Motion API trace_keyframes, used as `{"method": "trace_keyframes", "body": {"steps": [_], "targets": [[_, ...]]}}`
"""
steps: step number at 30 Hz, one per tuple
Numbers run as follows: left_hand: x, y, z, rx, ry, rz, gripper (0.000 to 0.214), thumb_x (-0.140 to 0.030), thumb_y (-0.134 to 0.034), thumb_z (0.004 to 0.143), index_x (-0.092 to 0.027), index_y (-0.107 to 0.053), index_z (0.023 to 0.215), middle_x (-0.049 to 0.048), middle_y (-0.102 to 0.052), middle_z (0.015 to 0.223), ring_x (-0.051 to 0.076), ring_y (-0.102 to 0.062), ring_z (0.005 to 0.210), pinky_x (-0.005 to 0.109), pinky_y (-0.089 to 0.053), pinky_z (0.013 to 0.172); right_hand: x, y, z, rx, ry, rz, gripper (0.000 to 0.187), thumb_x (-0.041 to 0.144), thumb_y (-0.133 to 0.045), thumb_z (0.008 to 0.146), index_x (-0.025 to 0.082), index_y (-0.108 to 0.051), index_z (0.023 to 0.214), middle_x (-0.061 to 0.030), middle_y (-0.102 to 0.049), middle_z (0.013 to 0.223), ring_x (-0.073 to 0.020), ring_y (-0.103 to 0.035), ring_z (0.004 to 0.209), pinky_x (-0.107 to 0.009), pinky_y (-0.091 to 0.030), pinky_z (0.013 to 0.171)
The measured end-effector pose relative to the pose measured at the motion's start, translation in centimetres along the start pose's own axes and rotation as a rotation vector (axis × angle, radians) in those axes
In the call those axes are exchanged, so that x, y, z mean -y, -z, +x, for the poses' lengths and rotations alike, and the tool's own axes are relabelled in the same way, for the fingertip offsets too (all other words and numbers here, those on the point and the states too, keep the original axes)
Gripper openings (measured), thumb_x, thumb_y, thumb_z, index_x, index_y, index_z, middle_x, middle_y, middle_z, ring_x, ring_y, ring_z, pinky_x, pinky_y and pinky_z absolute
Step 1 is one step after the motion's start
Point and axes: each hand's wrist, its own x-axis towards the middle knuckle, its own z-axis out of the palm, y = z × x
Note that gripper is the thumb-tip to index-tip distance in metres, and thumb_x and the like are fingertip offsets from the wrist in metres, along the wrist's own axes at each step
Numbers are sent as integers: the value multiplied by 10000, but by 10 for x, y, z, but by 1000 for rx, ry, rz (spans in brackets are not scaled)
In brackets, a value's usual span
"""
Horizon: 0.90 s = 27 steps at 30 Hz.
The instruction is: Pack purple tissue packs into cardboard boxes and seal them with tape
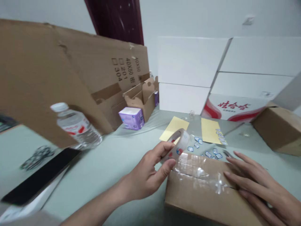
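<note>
My left hand (152,169) grips a roll of clear packing tape (180,147) between thumb and fingers, at the left end of a brown cardboard box (199,194). Shiny clear tape lies along the seam on the box's top. With fingers stretched out, my right hand (261,185) rests on the right part of the box top. Beyond its fingertips, a small dark metal piece (227,153) shows in part; I cannot tell what it is. Behind the box lie several small blue-edged stickers (208,154) and two yellow sheets (213,131).
At left stand a water bottle (77,127) and a black phone-like slab (39,177). A purple tissue pack (131,118) sits by an open carton (143,97). A large cardboard sheet (77,75), white boxes (188,62) and a brown box (279,128) line the table's back.
</note>
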Motion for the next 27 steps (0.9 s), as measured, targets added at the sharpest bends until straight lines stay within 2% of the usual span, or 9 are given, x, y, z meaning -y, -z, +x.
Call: {"method": "trace_keyframes", "body": {"steps": [2,4,6,9,13,16,18,23,27], "targets": [[-16,-14,19,105,42,-176,212,-288,-526,959,-193,-551,1147,11,-565,912,127,-500,782,242,-424,722,14,7,7,-12,47,-70,430,232,-521,949,322,-589,1364,-59,-466,1538,-293,-428,1428,-431,-533,1046],[-24,-28,36,229,95,-380,236,-238,-560,931,-189,-544,1161,-6,-552,873,113,-492,764,229,-419,718,27,12,17,12,43,-75,377,177,-496,955,275,-601,1304,-98,-520,1473,-247,-521,1347,-368,-557,1003],[-26,-41,48,341,125,-562,259,-227,-601,914,-178,-537,1160,-8,-563,853,109,-529,768,238,-436,743,37,16,26,50,2,-41,335,134,-448,967,245,-591,1249,-119,-576,1383,-202,-598,1240,-317,-576,941],[-23,-56,55,436,144,-720,357,-245,-639,923,-176,-522,1253,42,-641,974,138,-639,868,292,-475,851,45,18,34,13,-59,22,287,117,-391,986,245,-555,1185,-94,-653,1209,-167,-664,1063,-295,-591,835],[-14,-60,51,463,126,-814,438,-243,-706,896,-217,-564,1309,79,-667,1169,158,-697,986,300,-482,950,50,21,35,-168,-117,31,207,153,-430,990,251,-519,1150,-18,-681,923,-124,-681,782,-227,-568,654],[-10,-58,48,467,81,-835,488,-195,-677,916,-293,-548,1376,65,-666,1244,158,-703,1043,304,-475,997,53,25,39,-315,-102,18,330,171,-467,984,220,-465,1310,-10,-642,861,-103,-647,689,-188,-543,600],[-9,-58,47,486,54,-853,504,-176,-645,938,-337,-533,1401,57,-676,1264,155,-705,1063,310,-466,1019,54,27,46,-336,-67,21,420,177,-466,994,207,-420,1410,-8,-603,838,-96,-614,650,-179,-527,571],[-13,-60,48,495,74,-905,464,-250,-680,923,-323,-585,1371,62,-743,1149,167,-712,1035,308,-476,993,56,25,67,-352,14,-107,462,154,-422,1001,193,-408,1460,-14,-551,806,-114,-555,598,-200,-479,491],[-18,-58,46,397,70,-797,343,-383,-666,925,-237,-699,1234,51,-774,926,143,-705,899,251,-485,901,61,27,74,-425,66,-110,455,97,-489,967,175,-455,1413,-11,-545,789,-125,-547,643,-213,-460,522]]}}
